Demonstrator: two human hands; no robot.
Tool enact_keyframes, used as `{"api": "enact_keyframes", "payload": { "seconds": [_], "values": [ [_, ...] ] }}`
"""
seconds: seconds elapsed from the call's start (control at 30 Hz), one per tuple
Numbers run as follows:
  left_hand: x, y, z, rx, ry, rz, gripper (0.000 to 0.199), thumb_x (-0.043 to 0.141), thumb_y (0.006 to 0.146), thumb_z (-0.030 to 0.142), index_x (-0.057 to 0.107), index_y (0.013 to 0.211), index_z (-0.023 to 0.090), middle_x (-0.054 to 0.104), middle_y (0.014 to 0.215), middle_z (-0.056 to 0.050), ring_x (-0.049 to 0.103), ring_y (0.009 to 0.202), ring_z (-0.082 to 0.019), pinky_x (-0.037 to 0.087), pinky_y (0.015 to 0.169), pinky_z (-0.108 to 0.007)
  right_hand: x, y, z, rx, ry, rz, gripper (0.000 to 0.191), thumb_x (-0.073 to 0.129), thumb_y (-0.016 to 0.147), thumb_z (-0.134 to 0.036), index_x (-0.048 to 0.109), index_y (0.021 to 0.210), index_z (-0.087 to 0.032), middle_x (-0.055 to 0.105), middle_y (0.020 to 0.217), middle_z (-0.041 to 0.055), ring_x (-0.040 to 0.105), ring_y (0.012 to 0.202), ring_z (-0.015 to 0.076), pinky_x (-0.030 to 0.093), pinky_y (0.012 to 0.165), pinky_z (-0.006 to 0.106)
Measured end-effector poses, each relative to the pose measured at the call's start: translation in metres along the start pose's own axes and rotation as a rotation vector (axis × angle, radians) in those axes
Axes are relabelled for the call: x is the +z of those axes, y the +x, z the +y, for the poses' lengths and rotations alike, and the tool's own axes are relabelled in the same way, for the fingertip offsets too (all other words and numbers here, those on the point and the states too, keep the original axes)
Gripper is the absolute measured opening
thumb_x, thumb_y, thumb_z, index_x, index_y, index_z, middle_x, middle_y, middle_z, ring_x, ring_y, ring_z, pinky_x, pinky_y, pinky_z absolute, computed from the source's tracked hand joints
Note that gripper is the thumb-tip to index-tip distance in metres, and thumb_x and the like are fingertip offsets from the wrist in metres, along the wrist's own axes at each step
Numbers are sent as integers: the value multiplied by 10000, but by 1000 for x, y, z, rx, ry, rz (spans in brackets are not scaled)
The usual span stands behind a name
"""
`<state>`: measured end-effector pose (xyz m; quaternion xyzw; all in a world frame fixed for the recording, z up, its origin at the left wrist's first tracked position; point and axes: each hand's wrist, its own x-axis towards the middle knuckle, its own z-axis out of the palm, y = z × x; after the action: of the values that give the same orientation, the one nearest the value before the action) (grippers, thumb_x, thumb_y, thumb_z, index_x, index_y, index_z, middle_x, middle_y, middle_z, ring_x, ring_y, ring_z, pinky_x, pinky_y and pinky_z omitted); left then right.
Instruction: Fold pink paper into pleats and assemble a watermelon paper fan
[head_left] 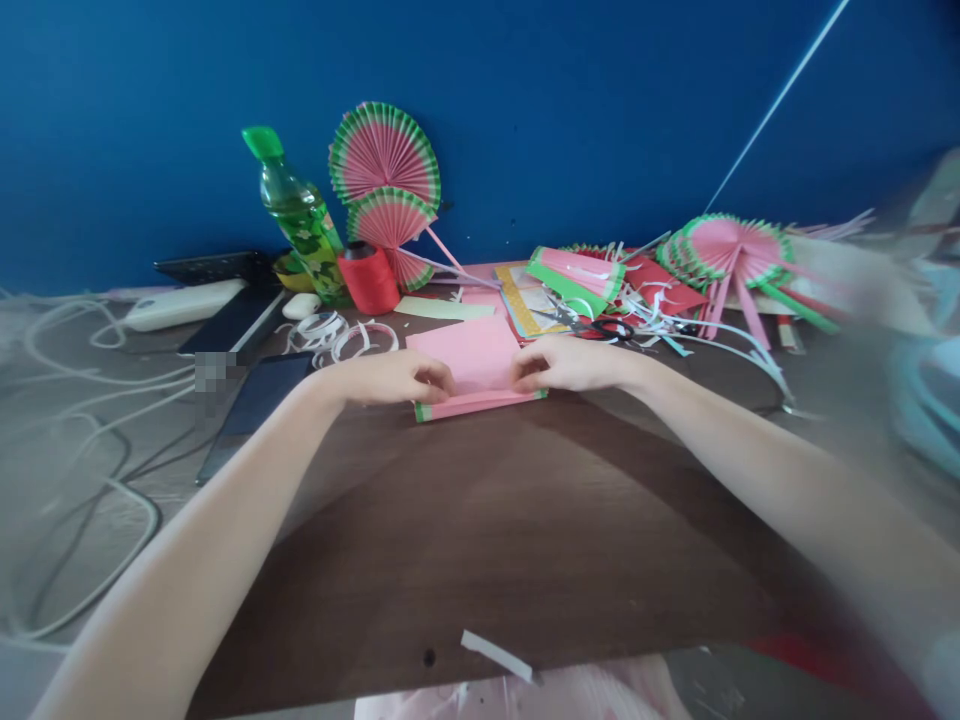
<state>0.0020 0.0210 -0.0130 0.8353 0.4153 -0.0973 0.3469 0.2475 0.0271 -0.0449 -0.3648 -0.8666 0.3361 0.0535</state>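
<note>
A pink sheet of paper with green and white edges lies on the brown table. Its near part is folded over into a narrow strip. My left hand has its fingers curled onto the left end of the fold. On the right end of the same fold, my right hand pinches the paper. Both hands rest close to the tabletop, with some fingertips hidden behind the paper and the other fingers.
Behind the paper stand a red thread spool, a green bottle and pleated paper fans. Scissors lie among paper scraps. White cables and a dark tablet are at left. A paper strip lies at the near edge.
</note>
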Motion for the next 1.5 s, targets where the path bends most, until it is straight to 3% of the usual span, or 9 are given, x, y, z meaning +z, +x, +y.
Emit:
{"api": "enact_keyframes", "payload": {
  "seconds": [0.13, 0.4, 1.03, 1.27, 1.5],
  "values": [
    [2, 1, -1, -6, -30, -50, 232, 516, 726, 346, 603, 843, 166, 650, 872, -3, 558, 763, -128, 403, 680, -208, 2, 1, 2, -6, 55, -25, 190, 569, 759, -322, 635, 776, -144, 627, 731, 14, 514, 652, 117, 370, 596, 234],
    [8, 5, -1, 30, -1, -22, 153, 551, 707, 318, 575, 736, 169, 614, 705, 18, 540, 667, -121, 383, 625, -223, 4, 0, 0, 11, 99, -39, 122, 596, 727, -271, 598, 738, -150, 584, 683, -1, 491, 617, 107, 353, 553, 226],
    [13, 5, 4, 44, 2, -52, 119, 535, 705, 283, 511, 737, 172, 538, 693, 16, 488, 628, -112, 361, 578, -216, 8, 1, 6, -8, 112, -32, 138, 601, 707, -296, 570, 706, -162, 531, 640, -25, 443, 585, 101, 330, 553, 229],
    [17, 4, 6, 33, 64, 3, 248, 537, 688, 276, 483, 905, 170, 529, 846, -12, 495, 741, -140, 379, 638, -227, 9, 0, 4, -26, 90, -33, 112, 588, 725, -269, 565, 705, -160, 513, 636, -27, 432, 584, 97, 332, 545, 221],
    [15, 2, 12, 91, 178, -42, 329, 487, 750, 258, 547, 1068, 201, 479, 1012, -40, 471, 945, -189, 365, 855, -271, 12, 1, 3, -155, 22, 11, 85, 597, 739, -201, 617, 805, -151, 547, 789, 16, 464, 703, 125, 377, 639, 241]
  ]
}}
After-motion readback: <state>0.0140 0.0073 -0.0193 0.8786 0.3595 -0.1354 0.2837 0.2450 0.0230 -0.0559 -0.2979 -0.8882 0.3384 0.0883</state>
